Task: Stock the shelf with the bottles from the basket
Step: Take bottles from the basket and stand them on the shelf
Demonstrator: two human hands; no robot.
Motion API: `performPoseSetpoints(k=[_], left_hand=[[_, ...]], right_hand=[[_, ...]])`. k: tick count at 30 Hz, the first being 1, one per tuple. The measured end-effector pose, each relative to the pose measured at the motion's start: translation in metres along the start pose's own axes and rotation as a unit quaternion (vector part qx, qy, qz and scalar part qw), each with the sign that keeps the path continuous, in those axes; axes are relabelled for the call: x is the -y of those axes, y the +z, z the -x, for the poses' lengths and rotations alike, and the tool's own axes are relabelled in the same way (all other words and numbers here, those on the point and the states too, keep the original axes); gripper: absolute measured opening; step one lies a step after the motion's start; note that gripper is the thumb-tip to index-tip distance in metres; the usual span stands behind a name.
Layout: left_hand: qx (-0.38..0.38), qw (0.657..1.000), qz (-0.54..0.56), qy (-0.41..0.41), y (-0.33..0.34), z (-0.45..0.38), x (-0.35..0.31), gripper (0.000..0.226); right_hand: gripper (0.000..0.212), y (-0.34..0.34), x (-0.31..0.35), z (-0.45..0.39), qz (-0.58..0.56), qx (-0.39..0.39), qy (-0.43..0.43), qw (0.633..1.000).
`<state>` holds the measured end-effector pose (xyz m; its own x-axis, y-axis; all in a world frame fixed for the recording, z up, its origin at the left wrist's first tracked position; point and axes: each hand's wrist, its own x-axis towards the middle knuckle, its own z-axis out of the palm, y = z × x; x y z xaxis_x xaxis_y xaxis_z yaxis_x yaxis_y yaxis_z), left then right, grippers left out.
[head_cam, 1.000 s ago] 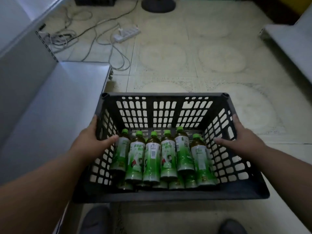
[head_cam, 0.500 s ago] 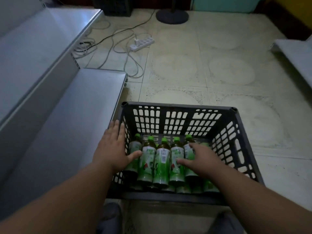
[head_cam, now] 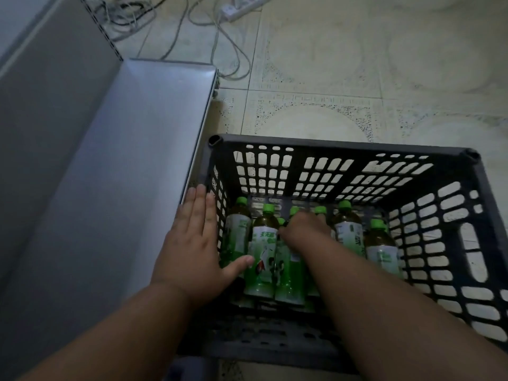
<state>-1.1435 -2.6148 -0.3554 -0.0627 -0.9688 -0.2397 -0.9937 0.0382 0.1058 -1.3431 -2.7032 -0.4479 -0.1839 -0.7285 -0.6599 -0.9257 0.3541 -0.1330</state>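
Our right hand (head_cam: 303,229) has dropped from basket (head_cam: 341,149) wall, grip now curling round middle bottle (head_cam: 288,273); left hand (head_cam: 192,243) flat, released. First pick starting; shelf (head_cam: 132,149) unstocked.

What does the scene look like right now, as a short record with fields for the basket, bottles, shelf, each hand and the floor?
basket: dark slotted plastic basket on the tiled floor, beside the shelf
bottles: green-capped bottles lying packed together in the basket
shelf: grey metal shelf to the left, nothing on the visible part
left hand: left hand flat with straight fingers on the basket's left rim, thumb against a bottle
right hand: right hand down among the bottles, fingers curled round one
floor: power strip and loose cables at the top
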Motion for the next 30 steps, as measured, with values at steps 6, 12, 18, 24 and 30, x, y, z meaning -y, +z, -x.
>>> performPoseSetpoints(k=[6, 12, 18, 24, 30], left_hand=[[-0.002, 1.000, 0.007, 0.001, -0.001, 0.001, 0.000, 0.120], [0.010, 1.000, -0.011, -0.005, -0.004, 0.000, -0.001, 0.122], [0.062, 0.995, 0.079, -0.025, -0.037, 0.015, -0.011, 0.123], [-0.069, 0.939, 0.327, -0.087, -0.138, 0.099, -0.009, 0.095], [-0.189, 0.922, 0.306, -0.144, -0.219, 0.218, 0.035, 0.105]], right_hand=[[0.085, 0.020, -0.001, 0.014, -0.058, -0.022, 0.026, 0.998], [0.050, 0.013, -0.010, 0.042, -0.326, -0.003, -0.051, 0.944], [0.043, -0.050, -0.011, 0.116, -0.292, -0.100, -0.216, 0.926], [0.042, -0.158, 0.039, 0.256, -0.251, -0.155, -0.412, 0.862], [0.046, -0.186, 0.116, 0.406, -0.238, -0.126, -0.570, 0.776]])
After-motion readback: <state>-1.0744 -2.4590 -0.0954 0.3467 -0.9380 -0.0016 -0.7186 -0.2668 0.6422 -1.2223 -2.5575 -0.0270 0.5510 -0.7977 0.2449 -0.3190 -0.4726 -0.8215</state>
